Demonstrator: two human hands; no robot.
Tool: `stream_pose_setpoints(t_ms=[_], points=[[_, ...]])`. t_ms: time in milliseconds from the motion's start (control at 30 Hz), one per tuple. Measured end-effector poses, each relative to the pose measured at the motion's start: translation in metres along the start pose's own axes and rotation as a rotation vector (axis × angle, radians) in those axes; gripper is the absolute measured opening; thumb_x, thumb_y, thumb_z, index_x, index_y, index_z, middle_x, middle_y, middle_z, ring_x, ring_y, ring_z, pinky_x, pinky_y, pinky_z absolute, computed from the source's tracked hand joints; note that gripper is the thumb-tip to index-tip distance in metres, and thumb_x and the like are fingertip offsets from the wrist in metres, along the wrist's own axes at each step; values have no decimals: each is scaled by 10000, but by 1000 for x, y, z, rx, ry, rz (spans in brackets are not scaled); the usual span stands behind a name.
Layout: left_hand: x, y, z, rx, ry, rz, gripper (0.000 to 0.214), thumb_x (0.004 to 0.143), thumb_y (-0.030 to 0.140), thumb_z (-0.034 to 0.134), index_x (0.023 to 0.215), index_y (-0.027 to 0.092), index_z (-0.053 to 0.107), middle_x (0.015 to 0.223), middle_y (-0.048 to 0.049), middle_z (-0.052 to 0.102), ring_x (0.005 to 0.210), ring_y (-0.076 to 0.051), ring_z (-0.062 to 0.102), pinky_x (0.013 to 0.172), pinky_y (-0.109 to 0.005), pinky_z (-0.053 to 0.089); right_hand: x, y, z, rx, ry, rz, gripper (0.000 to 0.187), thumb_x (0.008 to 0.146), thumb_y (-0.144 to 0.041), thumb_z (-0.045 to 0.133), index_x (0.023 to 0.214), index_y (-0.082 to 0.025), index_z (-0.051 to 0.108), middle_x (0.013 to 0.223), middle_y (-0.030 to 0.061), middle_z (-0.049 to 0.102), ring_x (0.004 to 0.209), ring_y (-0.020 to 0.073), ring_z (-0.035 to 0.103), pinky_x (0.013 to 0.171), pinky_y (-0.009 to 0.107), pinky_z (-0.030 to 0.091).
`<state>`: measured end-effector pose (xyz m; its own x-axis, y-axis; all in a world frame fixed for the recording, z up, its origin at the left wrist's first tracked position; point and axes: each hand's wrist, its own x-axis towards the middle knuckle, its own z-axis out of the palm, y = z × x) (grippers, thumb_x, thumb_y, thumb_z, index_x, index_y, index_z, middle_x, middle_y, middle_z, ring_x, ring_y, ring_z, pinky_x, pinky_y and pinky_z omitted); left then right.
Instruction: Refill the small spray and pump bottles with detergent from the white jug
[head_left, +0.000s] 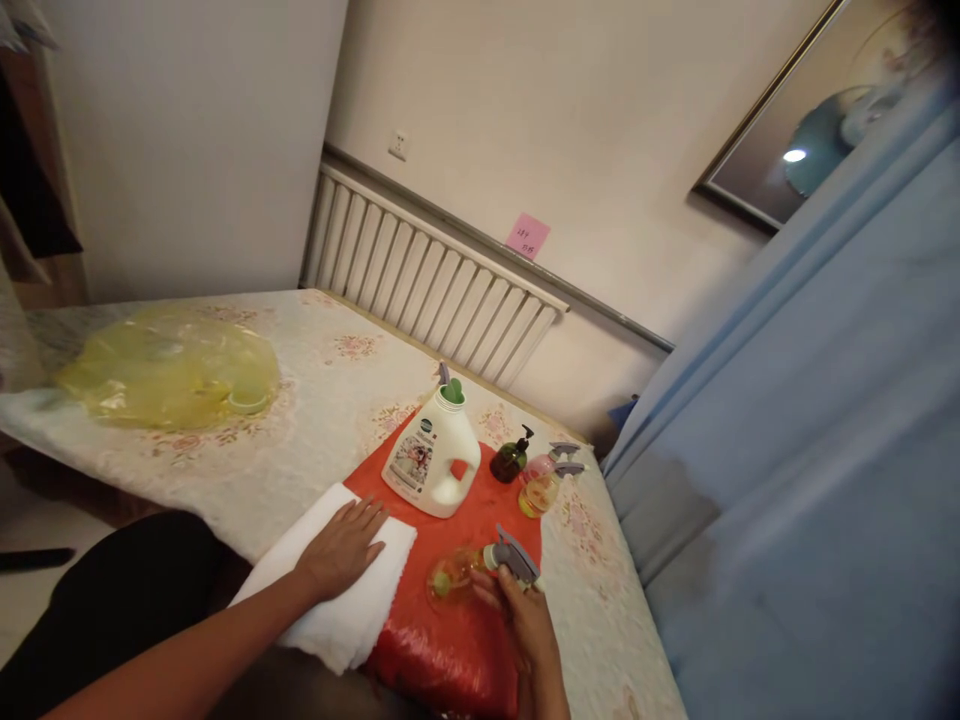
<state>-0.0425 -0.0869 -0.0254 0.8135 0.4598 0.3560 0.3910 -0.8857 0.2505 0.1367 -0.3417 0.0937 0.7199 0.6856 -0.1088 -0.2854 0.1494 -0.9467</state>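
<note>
My left hand [341, 548] lies flat, fingers stretched, on a folded white towel [330, 590] at the near edge of the bed. My right hand [525, 612] grips a small clear spray bottle [459, 572] with yellow liquid and a grey trigger head, held tilted over a red cloth [465, 560]. A white detergent jug [433, 455] with a green cap stands on the red cloth just beyond both hands.
A dark green pump bottle [511, 458] and two spray bottles [546, 480] stand at the cloth's far right. A yellow plastic bag [169, 365] lies at the far left of the floral bedspread [322, 400]. A radiator [427, 280] lines the wall; blue curtain [810, 450] hangs right.
</note>
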Motion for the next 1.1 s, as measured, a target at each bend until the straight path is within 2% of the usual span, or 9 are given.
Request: stream_pose_setpoints(t_ms=[133, 333, 500, 600, 733, 833, 1000, 1100], points=[[0, -2, 3, -5, -48, -11, 562, 966, 440, 426, 1467, 187, 472, 1526, -125, 470, 1443, -299, 376, 1193, -501, 206, 4, 8, -3, -30, -14, -8, 512, 614, -469, 899, 997, -166, 742, 1015, 99, 771, 892, 304, 758, 817, 443, 612], [0, -6, 6, -35, -34, -4, 638, 933, 536, 460, 1475, 200, 465, 1540, -125, 447, 1448, -312, 367, 1198, -495, 196, 4, 10, 2, -59, -51, 3, 573, 598, -502, 899, 1021, -148, 741, 989, 110, 779, 865, 310, 763, 814, 446, 615], [0, -7, 2, -60, -37, -24, 639, 920, 486, 484, 1486, 190, 443, 1545, -125, 441, 1452, -298, 364, 1200, -482, 218, -2, 7, 10, -66, -61, -26, 539, 627, -505, 884, 1004, -147, 742, 1000, 104, 780, 893, 314, 760, 836, 449, 615], [-2, 0, 1, -73, 3, -52, 592, 930, 412, 481, 1467, 165, 465, 1540, -140, 445, 1453, -306, 362, 1203, -503, 235, -5, 6, 12, -75, -45, -26, 563, 618, -522, 884, 1007, -140, 742, 988, 105, 783, 890, 316, 761, 835, 449, 618], [-6, 24, 7, -169, 56, -36, 568, 907, 341, 514, 1448, 171, 478, 1521, -146, 472, 1430, -325, 397, 1191, -526, 291, -7, 9, 12, -83, -33, -24, 591, 617, -528, 883, 1029, -129, 738, 991, 115, 783, 893, 316, 760, 844, 450, 616], [-9, 52, 13, -299, -2, -11, 599, 883, 325, 544, 1461, 198, 454, 1531, -127, 464, 1419, -309, 417, 1183, -485, 338, -8, 13, 10, -85, -35, -23, 565, 663, -515, 862, 1051, -124, 732, 990, 119, 784, 887, 304, 761, 876, 457, 604], [-12, 91, 14, -501, -130, -34, 682, 805, 262, 592, 1468, 206, 442, 1527, -131, 467, 1409, -338, 420, 1187, -520, 323, -8, 17, 8, -73, -61, -27, 517, 703, -489, 843, 1064, -136, 731, 1026, 114, 779, 878, 282, 761, 887, 444, 597], [-13, 103, 8, -613, -98, -31, 692, 769, 233, 610, 1447, 235, 470, 1474, -109, 533, 1358, -355, 474, 1169, -526, 358, -4, 17, 7, -86, -57, -30, 504, 705, -495, 837, 1039, -130, 741, 977, 112, 785, 856, 280, 761, 871, 435, 600]])
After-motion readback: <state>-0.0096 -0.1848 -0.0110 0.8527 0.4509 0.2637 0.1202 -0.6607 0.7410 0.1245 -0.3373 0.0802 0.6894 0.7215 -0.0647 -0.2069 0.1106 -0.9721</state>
